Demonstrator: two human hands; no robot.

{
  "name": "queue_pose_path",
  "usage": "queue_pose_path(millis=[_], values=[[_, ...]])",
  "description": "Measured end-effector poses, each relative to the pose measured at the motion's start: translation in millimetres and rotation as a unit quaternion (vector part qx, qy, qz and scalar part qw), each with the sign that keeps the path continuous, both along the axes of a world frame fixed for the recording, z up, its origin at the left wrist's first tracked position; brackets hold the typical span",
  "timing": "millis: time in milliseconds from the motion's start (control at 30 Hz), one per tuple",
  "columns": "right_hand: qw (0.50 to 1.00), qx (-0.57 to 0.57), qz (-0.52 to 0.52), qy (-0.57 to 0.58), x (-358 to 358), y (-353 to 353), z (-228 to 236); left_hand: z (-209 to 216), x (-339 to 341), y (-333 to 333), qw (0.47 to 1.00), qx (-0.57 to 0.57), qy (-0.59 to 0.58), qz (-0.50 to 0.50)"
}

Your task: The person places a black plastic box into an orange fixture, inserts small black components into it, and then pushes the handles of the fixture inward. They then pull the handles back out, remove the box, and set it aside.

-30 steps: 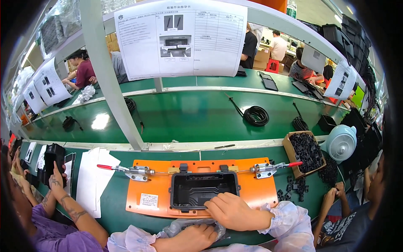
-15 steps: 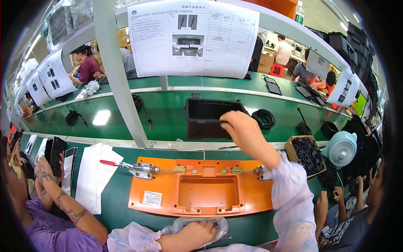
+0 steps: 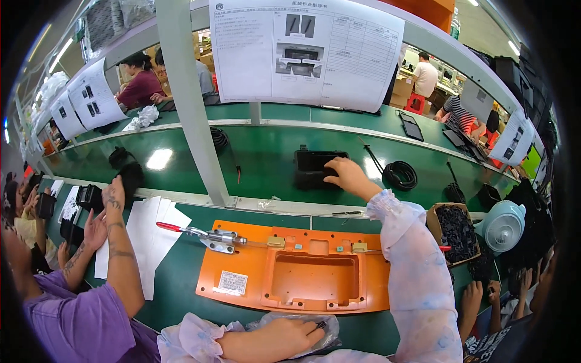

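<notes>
At the far side, my right hand [image 3: 352,178] reaches to an open-topped black box [image 3: 310,180] on the green surface. Its fingers are bent over the box's right end; the grip is partly hidden. Close to me, my left hand [image 3: 284,339] lies on a clear plastic bag [image 3: 330,340], fingertips together at a small black part [image 3: 321,325]. Between my hands sits an orange fixture [image 3: 242,260] with a rectangular recess, and a red-handled toggle clamp [image 3: 219,242] on its left. My right sleeve covers its right side.
White papers [image 3: 145,242] lie left of the fixture. On the right stand a carton of small black parts [image 3: 454,233] and a light blue fan [image 3: 503,227]. A coiled black cable [image 3: 399,175] rests beyond. A grey post [image 3: 190,109] rises left of centre. Co-workers sit on both sides.
My right hand has moved the black box farther away and lower, onto the green surface. My left hand stays at the bag. The left co-worker's arm has reached forward with a black item.
</notes>
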State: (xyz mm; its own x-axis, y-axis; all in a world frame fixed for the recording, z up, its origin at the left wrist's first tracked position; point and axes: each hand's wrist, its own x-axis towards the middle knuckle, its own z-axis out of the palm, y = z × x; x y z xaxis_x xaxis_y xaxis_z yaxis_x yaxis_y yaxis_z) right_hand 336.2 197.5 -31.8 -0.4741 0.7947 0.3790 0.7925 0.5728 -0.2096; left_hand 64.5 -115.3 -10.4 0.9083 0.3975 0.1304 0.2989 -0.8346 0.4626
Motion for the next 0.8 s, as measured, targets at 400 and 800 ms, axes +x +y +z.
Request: queue_pose_path(millis=[400,800], values=[[0.984,0.106,-0.005,0.141,38,-192,95,20,-35,116,0.943,0.085,-0.165,0.275],[0.952,0.078,-0.142,0.259,72,-280,72,31,-44,127,0.967,0.08,-0.108,0.218]])
